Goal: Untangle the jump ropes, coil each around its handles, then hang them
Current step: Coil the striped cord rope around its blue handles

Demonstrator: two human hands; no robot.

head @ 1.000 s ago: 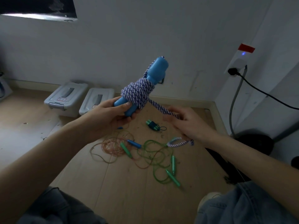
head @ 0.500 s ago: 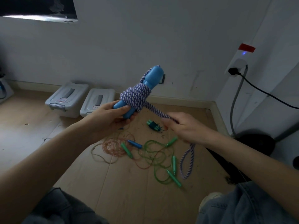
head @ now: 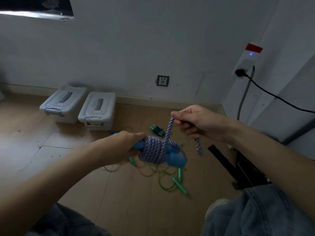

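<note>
My left hand (head: 125, 146) grips the blue handles (head: 175, 160) of a jump rope, which point right and down. Blue-and-white braided rope (head: 153, 151) is coiled thickly around them. My right hand (head: 196, 123) pinches the loose end of that rope above the coil; a short tail hangs below the hand. On the floor beneath lies a tangle of a green rope (head: 166, 184) with green handles and a thin orange rope (head: 144, 172). A small dark green bundle (head: 157, 130) lies farther back.
Two grey lidded boxes (head: 98, 110) stand by the far wall. A wall socket (head: 162, 80) is above the skirting. A power strip with a black cable (head: 245, 65) hangs on the right wall. Dark objects (head: 238, 169) lie on the floor at right, by my knee.
The handles have tipped from pointing up to pointing down and right, lower in view. My right hand has risen with the rope end, and the hanging loop has become shorter.
</note>
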